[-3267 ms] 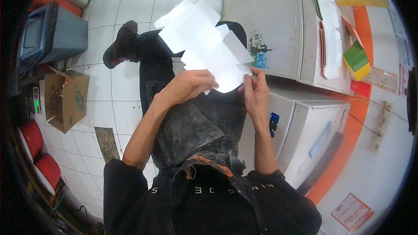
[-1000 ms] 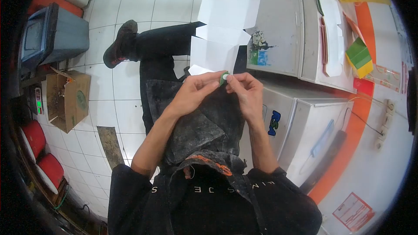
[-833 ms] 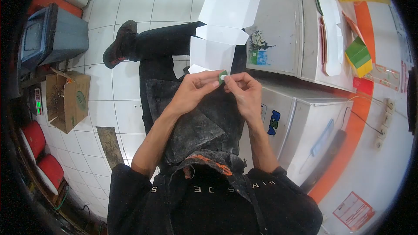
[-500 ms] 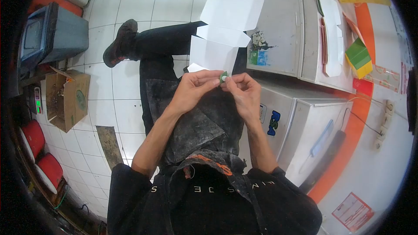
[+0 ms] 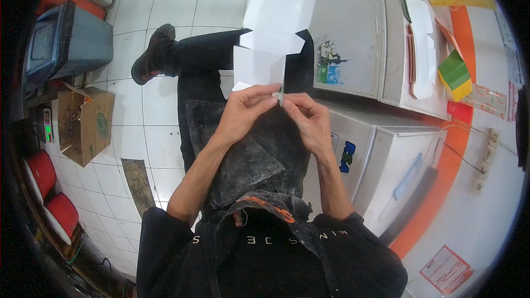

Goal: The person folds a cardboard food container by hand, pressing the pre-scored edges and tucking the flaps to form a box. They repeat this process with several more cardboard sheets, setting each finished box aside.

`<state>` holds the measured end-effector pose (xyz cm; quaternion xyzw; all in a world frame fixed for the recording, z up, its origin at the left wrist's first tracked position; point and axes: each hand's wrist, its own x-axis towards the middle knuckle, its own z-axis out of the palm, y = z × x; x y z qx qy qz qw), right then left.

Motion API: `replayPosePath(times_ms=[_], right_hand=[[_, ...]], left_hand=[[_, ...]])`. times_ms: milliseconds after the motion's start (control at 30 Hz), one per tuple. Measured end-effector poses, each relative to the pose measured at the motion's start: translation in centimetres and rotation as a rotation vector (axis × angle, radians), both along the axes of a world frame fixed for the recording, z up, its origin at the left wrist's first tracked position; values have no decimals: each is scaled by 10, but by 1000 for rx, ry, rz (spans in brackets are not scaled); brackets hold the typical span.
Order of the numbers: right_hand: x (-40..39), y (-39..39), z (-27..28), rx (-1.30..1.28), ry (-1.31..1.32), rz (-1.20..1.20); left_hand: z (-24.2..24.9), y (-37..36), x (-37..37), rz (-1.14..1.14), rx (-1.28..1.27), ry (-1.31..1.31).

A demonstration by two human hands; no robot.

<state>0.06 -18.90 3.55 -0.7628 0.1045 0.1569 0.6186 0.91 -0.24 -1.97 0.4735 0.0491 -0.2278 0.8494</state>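
A white unfolded cardboard box [image 5: 264, 66] extends away from my hands above my lap, its creased panels and flaps spread. My left hand [image 5: 245, 111] is closed on the near edge of this box, thumb and fingers pinched together. Just right of it, my right hand [image 5: 309, 121] pinches a small flap at the box's corner, with its fingertips close to those of my left hand. Some green shows in the narrow gap between the fingertips. The fingers partly hide the folded corner.
An open brown carton [image 5: 96, 127] and a grey bin [image 5: 85, 41] stand on the left. Red stools [image 5: 63, 215] are at lower left. White cabinets [image 5: 353, 27] line the right side, with flattened cardboard [image 5: 422, 49] on top. Tiled floor [image 5: 130, 102] lies beyond my legs.
The box has swung left and turned more upright in view. The corner between my fingertips has turned, showing less green. My right hand has shifted slightly left.
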Motion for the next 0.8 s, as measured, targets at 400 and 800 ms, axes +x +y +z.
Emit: replayPosePath(times_ms=[400, 800], right_hand=[[1, 33, -11, -418, -457, -11], [15, 26, 6, 62, -192, -228]], left_hand=[[6, -13, 19, 102, -127, 117], [15, -16, 24, 117, -85, 25]])
